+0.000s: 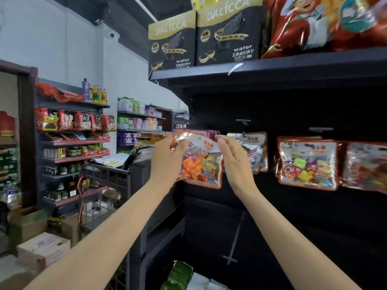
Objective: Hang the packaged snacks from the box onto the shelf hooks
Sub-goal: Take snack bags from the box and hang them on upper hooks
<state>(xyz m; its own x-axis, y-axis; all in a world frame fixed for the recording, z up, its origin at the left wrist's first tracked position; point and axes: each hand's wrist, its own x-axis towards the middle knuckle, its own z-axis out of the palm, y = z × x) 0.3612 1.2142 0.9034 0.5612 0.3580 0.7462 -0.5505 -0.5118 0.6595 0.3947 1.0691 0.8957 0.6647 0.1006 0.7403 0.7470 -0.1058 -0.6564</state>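
Both my hands grip one candy bag (201, 162), centre of frame. Left hand (167, 160) curls round its left edge, thumb over the front near the top corner. Right hand (232, 158) pinches the top right edge, fingers curled. Bag is clear with an orange border and a small hole in its header; it tilts slightly, held in front of the dark shelf back.

Just right of it, a similar bag (256, 151) hangs on a hook (243, 122). Farther right, two more hung bags (307, 164) below another hook (320, 129).

Upper frame: black wafer boxes (228, 32) on the top shelf (272, 68), red snack bags (314, 24) beside them.

Lower left: cardboard boxes (44, 248) on the floor.
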